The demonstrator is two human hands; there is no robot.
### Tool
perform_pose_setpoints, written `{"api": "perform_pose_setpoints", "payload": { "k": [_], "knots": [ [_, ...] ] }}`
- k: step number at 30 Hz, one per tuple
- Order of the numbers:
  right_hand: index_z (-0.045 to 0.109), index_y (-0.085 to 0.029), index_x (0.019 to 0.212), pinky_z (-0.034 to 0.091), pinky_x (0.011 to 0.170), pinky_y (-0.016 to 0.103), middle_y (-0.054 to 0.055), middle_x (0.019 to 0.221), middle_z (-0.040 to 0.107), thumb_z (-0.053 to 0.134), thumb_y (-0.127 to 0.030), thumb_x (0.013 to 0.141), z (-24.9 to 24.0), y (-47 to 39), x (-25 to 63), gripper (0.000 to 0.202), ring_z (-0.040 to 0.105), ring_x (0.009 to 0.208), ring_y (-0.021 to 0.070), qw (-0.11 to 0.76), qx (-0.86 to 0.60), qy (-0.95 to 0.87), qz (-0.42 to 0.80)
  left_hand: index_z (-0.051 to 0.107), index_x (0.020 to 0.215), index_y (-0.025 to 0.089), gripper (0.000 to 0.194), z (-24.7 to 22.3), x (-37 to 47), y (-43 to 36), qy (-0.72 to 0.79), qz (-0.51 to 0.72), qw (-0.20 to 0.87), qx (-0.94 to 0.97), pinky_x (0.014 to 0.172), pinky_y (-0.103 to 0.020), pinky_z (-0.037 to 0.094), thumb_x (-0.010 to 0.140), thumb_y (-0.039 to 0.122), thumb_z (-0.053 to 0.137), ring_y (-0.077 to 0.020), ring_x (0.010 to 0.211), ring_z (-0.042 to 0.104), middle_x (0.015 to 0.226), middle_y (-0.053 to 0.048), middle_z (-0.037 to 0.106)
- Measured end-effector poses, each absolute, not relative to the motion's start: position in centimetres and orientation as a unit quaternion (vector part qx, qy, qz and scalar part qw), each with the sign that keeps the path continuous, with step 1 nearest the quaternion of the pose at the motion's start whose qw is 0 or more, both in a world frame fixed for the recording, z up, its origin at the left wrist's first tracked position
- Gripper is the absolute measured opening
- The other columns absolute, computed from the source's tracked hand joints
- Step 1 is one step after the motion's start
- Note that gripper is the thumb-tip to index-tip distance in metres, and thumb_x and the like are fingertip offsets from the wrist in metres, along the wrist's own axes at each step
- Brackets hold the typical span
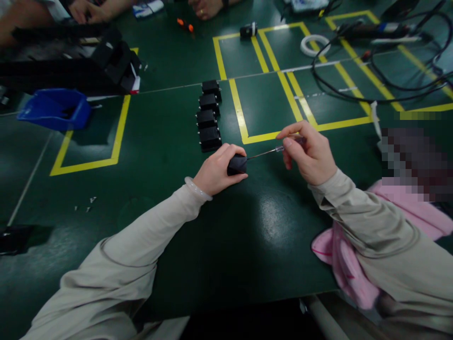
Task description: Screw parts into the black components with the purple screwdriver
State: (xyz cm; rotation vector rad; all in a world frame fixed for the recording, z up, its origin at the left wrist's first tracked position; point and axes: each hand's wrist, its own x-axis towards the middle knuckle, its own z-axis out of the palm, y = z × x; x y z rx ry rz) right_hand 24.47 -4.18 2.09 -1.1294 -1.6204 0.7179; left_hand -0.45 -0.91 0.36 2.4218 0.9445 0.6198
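My left hand (222, 171) is wrapped round a small black block (238, 164) and holds it against the green table. In my right hand (308, 153) is a screwdriver (279, 148) with a clear handle, its thin shaft pointing left. The tip meets the right side of the block; whether it sits in a screw cannot be made out. Just beyond my left hand stands a row of several similar black blocks (209, 137), with small bright screw ends along their sides.
At the left are a blue bin (56, 109), loose screws (92, 200) and a black rack (106, 56). Another person's hands (207, 7) rest at the far edge. Cables (318, 78) and a tape roll (314, 45) lie back right; pink cloth (348, 255) sits under my right arm.
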Motion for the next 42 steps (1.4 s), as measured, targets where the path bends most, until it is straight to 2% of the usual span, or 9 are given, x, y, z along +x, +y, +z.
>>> {"api": "perform_pose_setpoints", "payload": {
  "k": [4,9,16,21,27,29,34,38,42],
  "knots": [
    [0.058,-0.026,0.087,0.033,0.035,0.029,-0.008,0.044,0.043,0.055,-0.056,0.098,1.98,-4.10,24.52,0.032,0.043,0.033,0.0100,0.490,-0.475,-0.661,0.314,0.056,0.115,0.019,0.040,0.42,-0.47,-0.90,0.348,0.222,0.236,0.880,0.093,-0.038,0.051,0.082,0.025,0.078,-0.0222,0.106,0.062,0.115,-0.007,0.062],
    [0.058,-0.028,0.099,0.037,0.039,0.030,-0.007,0.050,0.052,0.060,-0.059,0.095,2.09,-4.14,24.44,0.031,0.050,0.038,0.0117,0.498,-0.467,-0.663,0.307,0.055,0.115,0.020,0.041,0.50,-0.48,-0.87,0.349,0.218,0.240,0.879,0.094,-0.039,0.052,0.082,0.026,0.078,-0.0229,0.106,0.062,0.115,-0.006,0.062],
    [0.058,-0.025,0.084,0.031,0.033,0.027,-0.008,0.043,0.043,0.058,-0.057,0.096,2.08,-4.02,24.56,0.035,0.044,0.032,0.0097,0.484,-0.478,-0.661,0.315,0.055,0.115,0.020,0.041,0.43,-0.44,-0.87,0.349,0.219,0.239,0.879,0.094,-0.038,0.051,0.082,0.025,0.078,-0.0226,0.107,0.062,0.115,-0.006,0.062],
    [0.059,-0.026,0.097,0.035,0.036,0.027,-0.007,0.049,0.052,0.062,-0.057,0.095,2.00,-4.04,24.55,0.031,0.049,0.036,0.0106,0.500,-0.463,-0.663,0.309,0.055,0.116,0.020,0.041,0.30,-0.43,-0.90,0.346,0.223,0.237,0.880,0.094,-0.038,0.051,0.082,0.025,0.078,-0.0223,0.107,0.062,0.115,-0.006,0.062],
    [0.057,-0.025,0.083,0.030,0.035,0.027,-0.008,0.043,0.044,0.058,-0.057,0.097,2.12,-4.08,24.53,0.035,0.045,0.033,0.0102,0.484,-0.477,-0.663,0.313,0.056,0.115,0.020,0.040,0.42,-0.48,-0.96,0.346,0.224,0.240,0.879,0.094,-0.038,0.051,0.082,0.024,0.078,-0.0224,0.106,0.062,0.115,-0.006,0.062],
    [0.058,-0.026,0.086,0.029,0.034,0.028,-0.008,0.044,0.044,0.059,-0.057,0.096,2.10,-4.09,24.53,0.033,0.045,0.033,0.0103,0.487,-0.474,-0.664,0.312,0.055,0.115,0.020,0.040,0.43,-0.48,-0.92,0.345,0.223,0.240,0.879,0.094,-0.038,0.051,0.082,0.025,0.078,-0.0224,0.106,0.062,0.115,-0.006,0.062],
    [0.059,-0.028,0.097,0.036,0.037,0.029,-0.007,0.051,0.053,0.062,-0.056,0.095,2.06,-4.12,24.50,0.029,0.049,0.037,0.0107,0.499,-0.463,-0.661,0.314,0.055,0.116,0.020,0.041,0.38,-0.46,-0.85,0.348,0.218,0.242,0.879,0.094,-0.038,0.051,0.082,0.025,0.078,-0.0225,0.107,0.062,0.116,-0.006,0.062],
    [0.058,-0.026,0.087,0.034,0.035,0.028,-0.008,0.045,0.044,0.057,-0.058,0.097,2.00,-4.12,24.54,0.033,0.045,0.034,0.0099,0.489,-0.472,-0.660,0.321,0.055,0.116,0.020,0.041,0.44,-0.45,-0.85,0.348,0.219,0.241,0.879,0.094,-0.038,0.051,0.082,0.025,0.078,-0.0225,0.107,0.062,0.116,-0.006,0.062],
    [0.058,-0.027,0.096,0.034,0.036,0.029,-0.008,0.047,0.047,0.058,-0.055,0.098,1.98,-4.13,24.50,0.028,0.047,0.035,0.0107,0.495,-0.466,-0.664,0.312,0.056,0.115,0.018,0.041,0.49,-0.44,-0.86,0.347,0.221,0.241,0.879,0.093,-0.038,0.051,0.082,0.024,0.079,-0.0226,0.106,0.062,0.115,-0.007,0.062]
  ]
}}
